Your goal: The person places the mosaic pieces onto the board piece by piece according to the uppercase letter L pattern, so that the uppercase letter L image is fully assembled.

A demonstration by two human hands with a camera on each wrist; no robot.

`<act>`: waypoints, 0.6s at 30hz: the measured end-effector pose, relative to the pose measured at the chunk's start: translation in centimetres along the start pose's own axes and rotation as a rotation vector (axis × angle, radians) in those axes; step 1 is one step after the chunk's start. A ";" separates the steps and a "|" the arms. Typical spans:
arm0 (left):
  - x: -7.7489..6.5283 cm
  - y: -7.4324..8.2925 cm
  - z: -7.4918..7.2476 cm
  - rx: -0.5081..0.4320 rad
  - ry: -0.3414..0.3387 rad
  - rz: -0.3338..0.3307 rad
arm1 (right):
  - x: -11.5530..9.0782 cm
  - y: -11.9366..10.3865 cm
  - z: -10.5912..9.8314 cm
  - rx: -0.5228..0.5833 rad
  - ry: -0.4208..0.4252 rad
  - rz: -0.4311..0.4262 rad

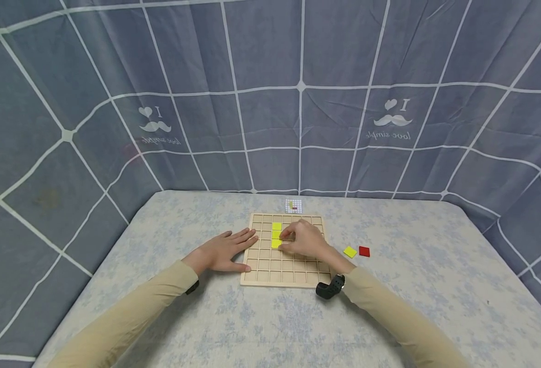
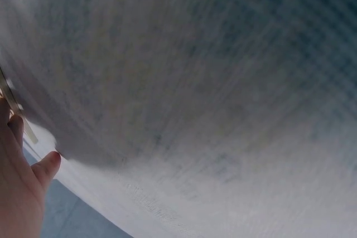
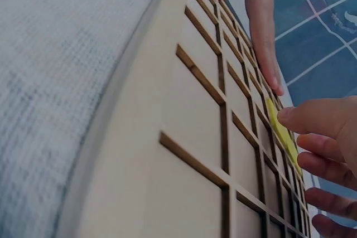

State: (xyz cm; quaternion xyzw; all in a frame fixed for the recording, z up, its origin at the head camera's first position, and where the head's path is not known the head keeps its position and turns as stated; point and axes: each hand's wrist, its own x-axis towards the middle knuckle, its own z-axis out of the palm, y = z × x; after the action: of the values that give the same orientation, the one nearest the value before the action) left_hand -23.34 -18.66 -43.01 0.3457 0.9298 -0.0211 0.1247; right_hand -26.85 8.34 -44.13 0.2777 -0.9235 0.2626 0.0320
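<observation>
The thumb and forefinger of the right hand (image 1: 303,239) are bent toward each other, their tips kept apart at the right side of the lowest of three yellow tiles (image 1: 276,234); whether that tile is pinched or only touched cannot be told. In the right wrist view, yellow is seen between the thumb and the fingers. The left hand (image 1: 224,251) is spread nearly flat, its fingers held straight and its fingertips and thumb rested on the left edge of a wooden board (image 1: 270,284).

The board is divided by thin ridges into square cells, and the three tiles are lined up in one column, left of its middle. Just beyond its far edge a small card (image 1: 293,206) is placed, printed with a grid and coloured squares (a red patch can be made out among them). To the right, off the board, a loose yellow tile (image 1: 350,252) and a red tile (image 1: 364,251) are laid near each other.

Everything is set on a pale cloth (image 1: 289,327) patterned with faint blue. Beige sleeves (image 1: 385,312) are worn, and a black band (image 1: 329,288) is strapped at the right wrist. Behind, the space is closed off by a grey-blue curtain (image 1: 266,122) crossed by white lines, on which the lettering is shown reversed.
</observation>
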 end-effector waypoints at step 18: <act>0.0 0.1 0.0 -0.005 -0.006 -0.004 | -3.8 3.6 -5.8 -0.022 0.090 0.065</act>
State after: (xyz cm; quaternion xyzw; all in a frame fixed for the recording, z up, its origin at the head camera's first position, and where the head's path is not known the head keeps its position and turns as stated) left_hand -23.26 -18.62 -43.01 0.3435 0.9301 -0.0201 0.1285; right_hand -26.11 15.69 -41.62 0.2352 -0.9325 0.2653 0.0680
